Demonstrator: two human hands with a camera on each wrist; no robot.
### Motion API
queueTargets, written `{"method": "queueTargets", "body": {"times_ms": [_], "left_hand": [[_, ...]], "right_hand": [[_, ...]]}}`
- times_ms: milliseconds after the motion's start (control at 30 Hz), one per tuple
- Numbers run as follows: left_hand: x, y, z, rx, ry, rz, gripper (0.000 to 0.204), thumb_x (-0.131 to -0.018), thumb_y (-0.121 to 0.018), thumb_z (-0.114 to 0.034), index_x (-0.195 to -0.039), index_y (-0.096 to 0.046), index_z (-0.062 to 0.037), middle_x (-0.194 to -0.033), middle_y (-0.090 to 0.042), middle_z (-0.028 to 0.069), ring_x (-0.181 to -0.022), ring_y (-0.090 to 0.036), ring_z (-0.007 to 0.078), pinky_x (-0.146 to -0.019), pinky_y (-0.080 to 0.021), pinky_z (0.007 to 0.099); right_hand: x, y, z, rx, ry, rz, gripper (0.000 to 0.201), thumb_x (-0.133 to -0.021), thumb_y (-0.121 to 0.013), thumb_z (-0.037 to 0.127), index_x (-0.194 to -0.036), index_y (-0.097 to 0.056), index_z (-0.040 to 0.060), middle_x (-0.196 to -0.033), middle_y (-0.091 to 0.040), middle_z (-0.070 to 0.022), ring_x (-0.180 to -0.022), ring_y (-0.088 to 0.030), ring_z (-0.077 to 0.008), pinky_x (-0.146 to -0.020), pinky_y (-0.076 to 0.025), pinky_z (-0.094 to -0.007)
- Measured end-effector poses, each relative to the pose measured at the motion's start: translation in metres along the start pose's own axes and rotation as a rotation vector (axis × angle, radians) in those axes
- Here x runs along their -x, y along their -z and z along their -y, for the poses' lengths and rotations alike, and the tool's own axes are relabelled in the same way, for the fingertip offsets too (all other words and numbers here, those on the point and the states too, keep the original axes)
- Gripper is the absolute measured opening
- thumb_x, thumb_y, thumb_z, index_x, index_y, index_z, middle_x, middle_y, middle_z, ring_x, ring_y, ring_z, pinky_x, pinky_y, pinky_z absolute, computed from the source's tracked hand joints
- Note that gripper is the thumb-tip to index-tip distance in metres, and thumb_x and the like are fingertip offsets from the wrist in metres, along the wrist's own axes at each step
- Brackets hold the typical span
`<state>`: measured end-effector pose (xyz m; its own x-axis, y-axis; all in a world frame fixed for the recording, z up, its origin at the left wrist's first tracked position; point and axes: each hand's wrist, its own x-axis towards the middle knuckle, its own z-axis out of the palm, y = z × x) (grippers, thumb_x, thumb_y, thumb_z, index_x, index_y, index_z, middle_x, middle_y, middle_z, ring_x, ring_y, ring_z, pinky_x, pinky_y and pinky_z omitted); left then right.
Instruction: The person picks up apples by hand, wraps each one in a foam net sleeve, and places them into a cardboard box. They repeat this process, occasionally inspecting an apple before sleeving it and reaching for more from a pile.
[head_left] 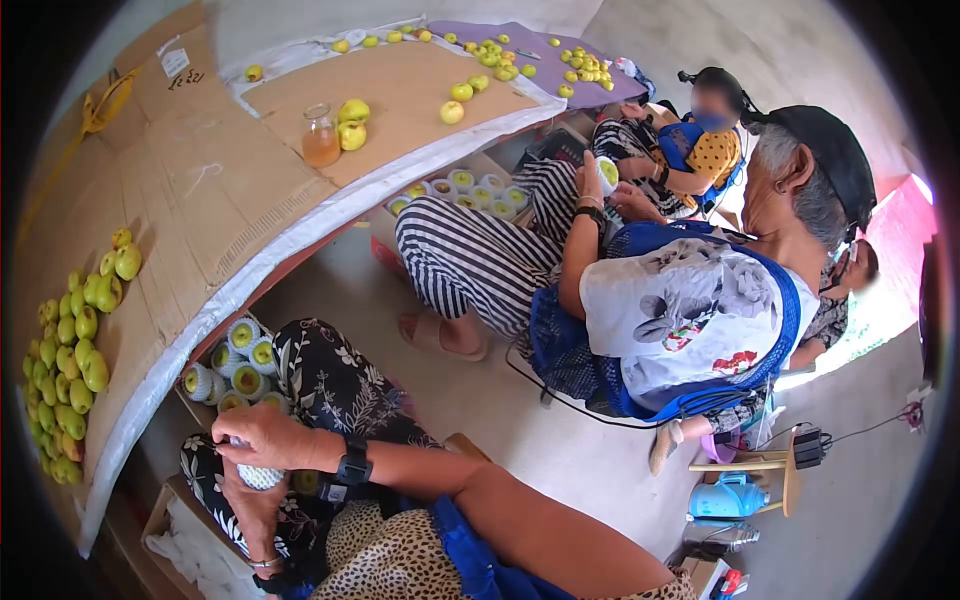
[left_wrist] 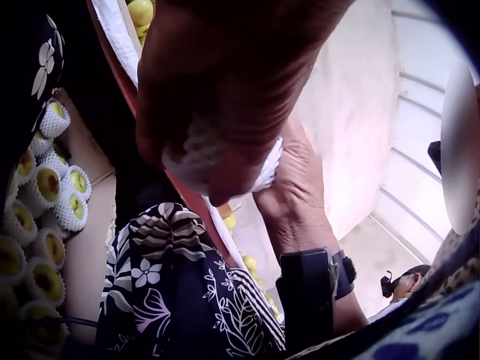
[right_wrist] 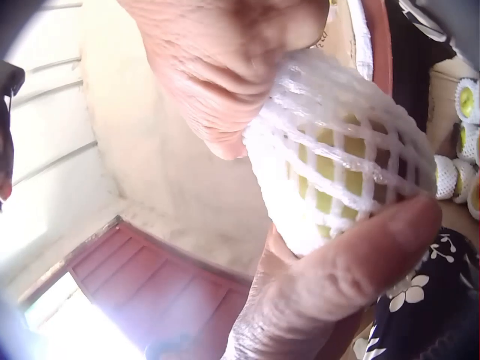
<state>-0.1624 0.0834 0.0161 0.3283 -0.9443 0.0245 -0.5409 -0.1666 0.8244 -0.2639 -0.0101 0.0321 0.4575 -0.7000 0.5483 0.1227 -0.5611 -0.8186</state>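
Note:
A green-yellow apple [right_wrist: 326,169] in a white foam net [right_wrist: 289,97] is between the two hands, seen close in the right wrist view. My left hand [head_left: 250,505] holds it from below, its thumb [right_wrist: 360,270] lying along the net. Over the other end, my right hand [head_left: 265,437] is curled and grips the net; its fingertips are hidden. In the left wrist view the left hand [left_wrist: 225,90] is dark and large, covering much of the white net [left_wrist: 270,165], with the right hand [left_wrist: 296,187] behind it.
Netted apples [head_left: 248,380] fill a box by my knees. Loose apples [head_left: 75,365] and a jar [head_left: 321,140] are on the cardboard-covered table [head_left: 230,180]. A box of white nets [head_left: 195,550] stands at lower left. Other people [head_left: 690,310] sit to the right.

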Motion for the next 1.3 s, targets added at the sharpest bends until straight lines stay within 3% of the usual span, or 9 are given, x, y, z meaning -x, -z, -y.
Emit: {"method": "queueTargets", "body": {"times_ms": [333,433,533,700,933,1100,1200,1233,1300], "left_hand": [[0.001,0.001,-0.003,-0.042,0.043,0.002,0.069,-0.053,-0.076,-0.014,-0.115,-0.046,-0.0049,-0.093,-0.061,0.0133,-0.082,-0.061,0.0267,-0.074,-0.047,0.0342],[0.000,0.002,0.013,0.081,0.035,-0.031,0.070,-0.053,-0.077,-0.012,-0.115,-0.046,-0.0051,-0.093,-0.058,0.0106,-0.083,-0.058,0.0209,-0.076,-0.046,0.0320],[-0.006,0.012,0.034,0.337,0.064,-0.181,0.078,-0.058,-0.074,-0.005,-0.126,-0.038,-0.0023,-0.109,-0.051,0.0078,-0.093,-0.052,0.0168,-0.083,-0.042,0.0289],[-0.005,0.025,0.054,0.410,-0.086,-0.459,0.081,-0.064,-0.077,-0.009,-0.131,-0.032,0.0015,-0.115,-0.051,0.0114,-0.101,-0.053,0.0203,-0.088,-0.043,0.0324],[-0.004,0.016,0.015,0.029,-0.189,-0.469,0.073,-0.066,-0.075,-0.028,-0.124,-0.041,-0.0011,-0.114,-0.051,0.0130,-0.100,-0.054,0.0243,-0.088,-0.043,0.0359],[-0.007,0.018,-0.017,0.083,-0.248,-0.287,0.095,-0.068,-0.072,-0.017,-0.141,-0.014,-0.0063,-0.137,-0.032,0.0171,-0.122,-0.038,0.0271,-0.099,-0.034,0.0365],[-0.012,0.020,-0.006,0.734,-0.275,-0.195,0.089,-0.072,-0.067,-0.007,-0.142,-0.012,-0.0088,-0.140,-0.028,0.0180,-0.123,-0.037,0.0279,-0.099,-0.034,0.0399],[-0.011,0.026,-0.016,0.803,0.054,-0.234,0.071,-0.084,-0.056,-0.015,-0.142,-0.015,-0.0113,-0.142,-0.027,0.0160,-0.126,-0.035,0.0296,-0.099,-0.033,0.0443],[-0.015,0.043,-0.002,1.328,0.138,0.103,0.059,-0.090,-0.045,-0.026,-0.141,-0.019,-0.0119,-0.142,-0.029,0.0135,-0.125,-0.035,0.0304,-0.100,-0.033,0.0451]], "right_hand": [[-0.003,0.007,-0.005,0.007,-0.044,0.002,0.017,-0.072,-0.066,0.009,-0.081,-0.053,0.0039,-0.072,-0.056,-0.0092,-0.068,-0.058,-0.0269,-0.062,-0.046,-0.0343],[-0.003,0.020,-0.002,0.011,-0.173,0.135,0.038,-0.069,-0.073,0.016,-0.100,-0.054,0.0036,-0.087,-0.059,-0.0099,-0.078,-0.060,-0.0237,-0.067,-0.049,-0.0296],[-0.011,0.027,0.000,0.125,0.125,-0.155,0.066,-0.066,-0.077,0.023,-0.121,-0.044,0.0045,-0.108,-0.054,-0.0129,-0.094,-0.057,-0.0237,-0.076,-0.049,-0.0296],[0.003,0.012,-0.019,-0.539,-0.494,0.289,0.095,-0.063,-0.081,0.031,-0.134,-0.026,0.0001,-0.118,-0.047,-0.0175,-0.105,-0.050,-0.0235,-0.080,-0.050,-0.0347],[0.013,-0.023,0.008,-0.551,-0.420,0.190,0.080,-0.060,-0.074,0.013,-0.127,-0.032,-0.0005,-0.115,-0.051,-0.0130,-0.106,-0.050,-0.0203,-0.094,-0.038,-0.0306],[0.013,-0.021,-0.001,-0.534,-0.475,0.109,0.075,-0.061,-0.073,0.014,-0.124,-0.035,-0.0003,-0.112,-0.054,-0.0118,-0.106,-0.051,-0.0191,-0.092,-0.039,-0.0310],[0.007,-0.015,-0.006,-0.584,-0.449,-0.011,0.071,-0.059,-0.074,0.015,-0.120,-0.041,0.0003,-0.113,-0.051,-0.0142,-0.106,-0.050,-0.0227,-0.091,-0.039,-0.0328],[0.003,-0.005,-0.001,-0.530,-0.443,-0.008,0.073,-0.056,-0.075,0.018,-0.118,-0.041,0.0007,-0.111,-0.051,-0.0152,-0.106,-0.050,-0.0264,-0.092,-0.039,-0.0349],[0.004,-0.004,-0.007,-0.305,-0.240,-0.016,0.073,-0.055,-0.076,0.019,-0.118,-0.042,0.0024,-0.110,-0.051,-0.0145,-0.106,-0.048,-0.0282,-0.093,-0.037,-0.0364]]}}
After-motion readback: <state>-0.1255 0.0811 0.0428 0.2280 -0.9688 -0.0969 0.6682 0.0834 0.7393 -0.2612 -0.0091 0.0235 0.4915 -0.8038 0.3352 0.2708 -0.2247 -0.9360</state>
